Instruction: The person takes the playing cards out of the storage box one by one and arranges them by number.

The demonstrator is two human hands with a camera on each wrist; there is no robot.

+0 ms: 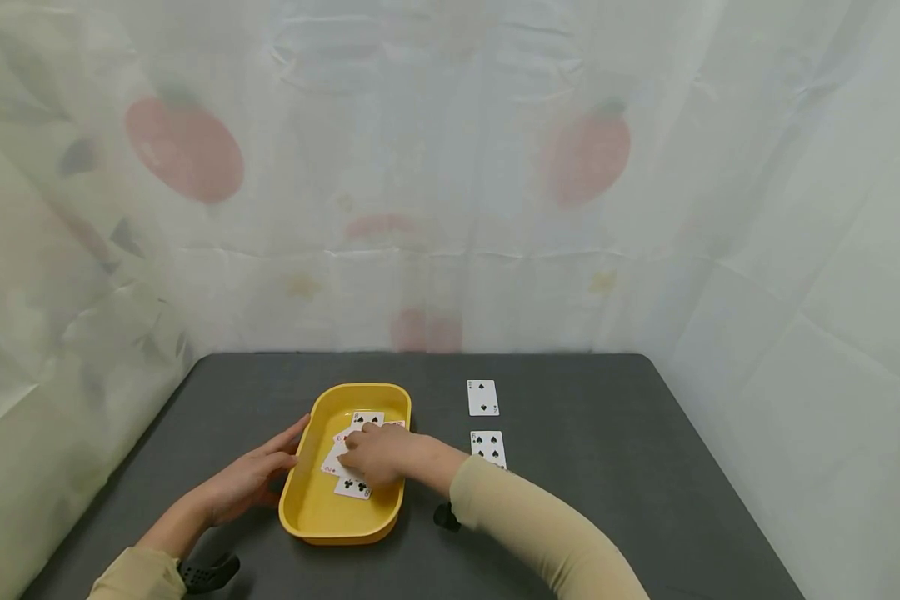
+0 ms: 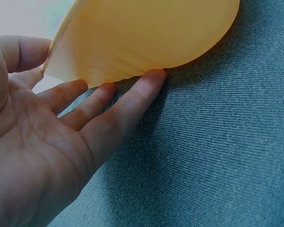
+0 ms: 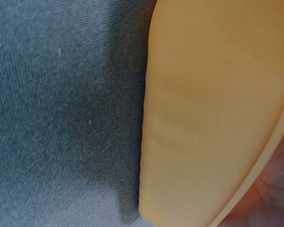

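Note:
A yellow oval tray sits on the dark grey table and holds several playing cards, face up and overlapping. My right hand reaches into the tray from the right and lies on top of the cards with bent fingers; whether it pinches one is hidden. In the right wrist view only the tray's outer wall and a sliver of that hand show. My left hand is flat beside the tray's left wall. Its straight fingers touch the tray's outside, thumb near the rim.
Two more playing cards lie face up on the table right of the tray, a far card and a nearer card partly behind my right sleeve. A pale printed curtain closes the table's back and sides.

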